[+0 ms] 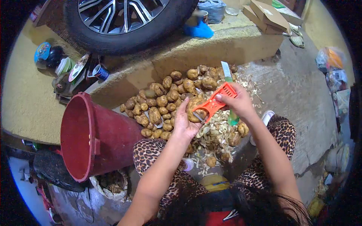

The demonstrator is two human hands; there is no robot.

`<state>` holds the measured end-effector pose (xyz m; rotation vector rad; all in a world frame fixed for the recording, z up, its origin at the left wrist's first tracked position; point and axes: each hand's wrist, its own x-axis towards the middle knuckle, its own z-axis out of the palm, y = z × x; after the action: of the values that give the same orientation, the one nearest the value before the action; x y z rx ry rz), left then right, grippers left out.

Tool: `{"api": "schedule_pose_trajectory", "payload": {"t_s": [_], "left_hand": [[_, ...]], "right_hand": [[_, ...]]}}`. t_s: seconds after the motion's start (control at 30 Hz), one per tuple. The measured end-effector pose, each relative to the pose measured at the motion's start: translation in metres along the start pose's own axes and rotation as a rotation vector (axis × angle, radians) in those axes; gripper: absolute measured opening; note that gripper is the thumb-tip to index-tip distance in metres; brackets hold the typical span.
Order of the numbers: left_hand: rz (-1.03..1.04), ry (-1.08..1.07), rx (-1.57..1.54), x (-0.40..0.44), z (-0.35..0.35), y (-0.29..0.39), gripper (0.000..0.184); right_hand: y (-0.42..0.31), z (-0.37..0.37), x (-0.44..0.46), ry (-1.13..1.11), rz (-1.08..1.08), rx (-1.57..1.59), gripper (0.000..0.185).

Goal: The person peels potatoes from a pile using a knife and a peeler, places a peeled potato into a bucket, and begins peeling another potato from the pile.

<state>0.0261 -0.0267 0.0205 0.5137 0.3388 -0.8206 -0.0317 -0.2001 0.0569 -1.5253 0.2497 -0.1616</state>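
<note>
My left hand (184, 121) is closed around a brown potato (195, 102), held above the pile. Gripped in my right hand (242, 101) is an orange peeler (217, 101), its blade end lying against the potato's lower side. A knife (226, 70) with a pale blade and green handle passes behind the peeler at the same hand, blade pointing away from me; my fingers partly hide how it is held. Below both hands lie many unpeeled potatoes (154, 101) and a heap of pale peelings (211, 136) on the floor.
A dark red bucket (117, 137) leans on its side at the left, mouth facing left. Behind the potatoes runs a concrete step (241, 43) carrying a car wheel (124, 41), a blue bag (200, 31) and a cardboard box (268, 15). Plastic bags (335, 77) sit at far right.
</note>
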Motion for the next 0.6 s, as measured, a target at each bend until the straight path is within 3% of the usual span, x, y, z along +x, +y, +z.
{"api": "schedule_pose_trajectory", "payload": {"t_s": [0.17,0.37,0.47,0.57,0.6], "left_hand": [[0.078,0.088,0.037,-0.004,0.008,-0.003,0.044],[0.146,0.182,0.184,0.001,0.004,-0.002,0.039],[0.183,0.164,0.235,0.001,-0.007,0.002,0.036],[0.152,0.132,0.233,-0.003,-0.014,0.009,0.035],[0.137,0.122,0.223,-0.003,-0.013,0.011,0.035]], "right_hand": [[0.001,0.011,-0.002,0.045,-0.131,-0.250,0.021],[0.001,0.007,0.001,0.032,-0.118,-0.285,0.021],[0.005,-0.015,0.014,0.329,-0.485,-0.468,0.022],[-0.015,-0.052,0.025,0.509,-0.291,-0.281,0.022],[-0.016,-0.049,0.024,0.428,-0.219,-0.227,0.022]]}}
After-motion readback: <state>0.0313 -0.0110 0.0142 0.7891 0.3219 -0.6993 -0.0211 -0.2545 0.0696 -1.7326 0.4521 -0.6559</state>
